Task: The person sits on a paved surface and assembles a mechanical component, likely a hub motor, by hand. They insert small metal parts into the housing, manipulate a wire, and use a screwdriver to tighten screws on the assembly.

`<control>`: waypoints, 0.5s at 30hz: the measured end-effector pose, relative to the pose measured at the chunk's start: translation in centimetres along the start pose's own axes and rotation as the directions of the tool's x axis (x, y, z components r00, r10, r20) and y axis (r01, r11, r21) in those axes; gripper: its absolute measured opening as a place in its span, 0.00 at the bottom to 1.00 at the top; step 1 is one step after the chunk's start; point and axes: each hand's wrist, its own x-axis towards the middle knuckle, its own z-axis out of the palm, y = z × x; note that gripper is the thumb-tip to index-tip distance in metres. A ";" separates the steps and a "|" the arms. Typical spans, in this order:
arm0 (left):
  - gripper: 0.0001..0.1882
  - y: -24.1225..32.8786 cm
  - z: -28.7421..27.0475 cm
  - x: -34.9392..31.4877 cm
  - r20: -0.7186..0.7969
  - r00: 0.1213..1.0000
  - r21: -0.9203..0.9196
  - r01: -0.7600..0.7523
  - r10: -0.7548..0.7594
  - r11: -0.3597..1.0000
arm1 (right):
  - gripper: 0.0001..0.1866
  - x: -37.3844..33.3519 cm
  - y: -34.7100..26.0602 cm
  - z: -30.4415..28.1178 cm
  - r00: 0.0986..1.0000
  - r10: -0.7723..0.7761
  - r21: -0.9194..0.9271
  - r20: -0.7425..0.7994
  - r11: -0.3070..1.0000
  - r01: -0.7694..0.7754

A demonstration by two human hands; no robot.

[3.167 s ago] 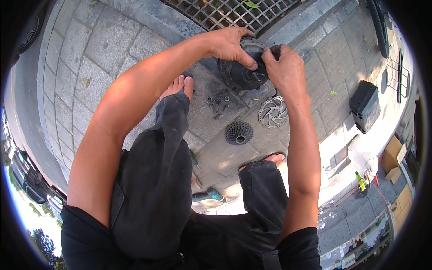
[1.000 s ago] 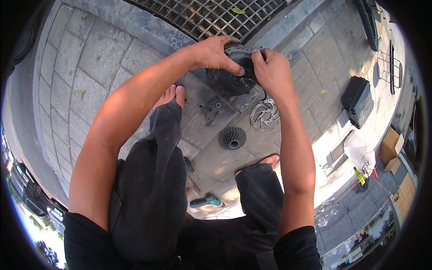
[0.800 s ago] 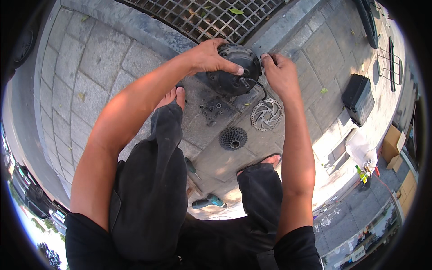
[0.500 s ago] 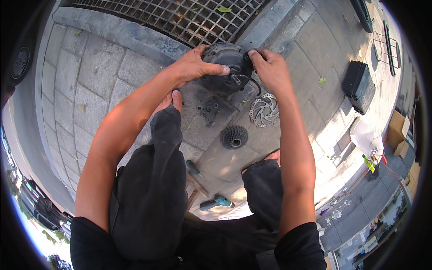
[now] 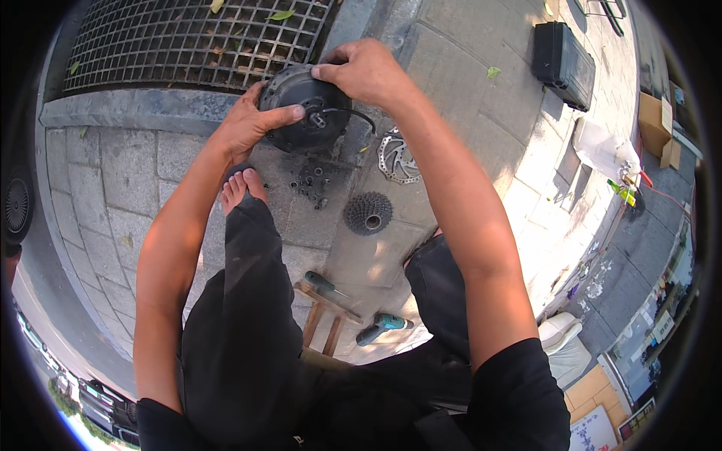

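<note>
Gripping the round black hub motor [image 5: 304,107] between us: left hand [image 5: 248,124] cupping its left rim, right hand [image 5: 361,71] closed over its top-right edge.

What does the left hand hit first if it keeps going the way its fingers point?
The left hand already rests on the round black hub motor; its fingers point right, toward the right hand gripping the far rim.
</note>
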 end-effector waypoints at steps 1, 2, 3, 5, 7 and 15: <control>0.64 0.4 0.2 -0.2 0.024 1.000 -0.023 0.005 -0.005 1.000 | 0.22 0.2 0.1 -0.1 1.000 0.011 -0.023 0.002 1.000 -0.011; 0.64 1.1 0.5 -0.4 0.040 0.999 -0.046 0.011 -0.009 0.999 | 0.22 0.2 0.0 -0.5 1.000 0.005 -0.045 0.009 0.999 -0.004; 0.64 1.4 1.0 -0.7 0.062 0.998 -0.069 0.022 -0.018 0.997 | 0.22 0.1 0.0 -0.8 1.000 0.006 -0.067 0.015 0.998 -0.005; 0.67 1.5 1.2 -0.9 0.025 1.000 -0.069 0.005 -0.004 0.998 | 0.21 0.3 -0.5 -1.1 0.997 -0.070 -0.170 0.028 0.983 0.074; 0.65 1.4 1.2 -0.8 0.055 0.998 -0.117 0.011 -0.004 0.993 | 0.22 0.8 -0.9 -0.9 0.997 -0.046 -0.202 0.061 0.978 0.058; 0.58 1.5 1.2 -0.6 0.073 0.997 -0.121 0.025 -0.016 0.992 | 0.24 -0.1 0.8 0.7 0.995 0.050 0.070 -0.081 0.997 -0.044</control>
